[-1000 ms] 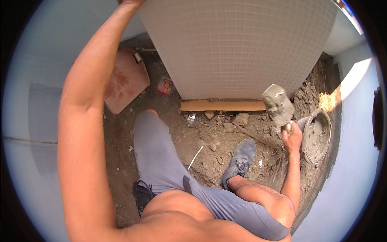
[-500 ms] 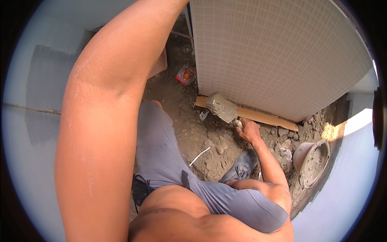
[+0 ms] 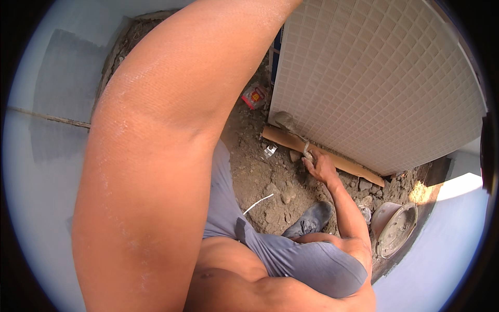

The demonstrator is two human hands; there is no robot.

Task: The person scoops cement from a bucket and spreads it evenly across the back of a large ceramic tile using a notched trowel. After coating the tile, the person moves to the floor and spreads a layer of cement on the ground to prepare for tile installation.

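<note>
My right hand (image 3: 321,166) is closed round the handle of a trowel (image 3: 306,149), low by the foot of a large pale panel with a grid of squares (image 3: 374,78). Grey mortar (image 3: 284,120) sits at the trowel's blade end, against the panel's lower left corner. Just beneath the panel runs a light wooden strip (image 3: 353,167), partly behind my hand. My left arm (image 3: 150,156) reaches up across the picture and leaves it at the top, so the left hand is out of sight.
A mortar-smeared bucket (image 3: 397,229) leans on its side at the right by the blue wall (image 3: 442,244). Rubble and soil (image 3: 280,182) cover the ground round my shoe (image 3: 312,218). A red-labelled packet (image 3: 254,96) and a thin white stick (image 3: 258,204) lie there.
The trowel's blade has turned from lying broad, loaded with mortar, to tilted against the panel's lower corner. The panel appears more tilted, and my left arm has shifted right in view.
</note>
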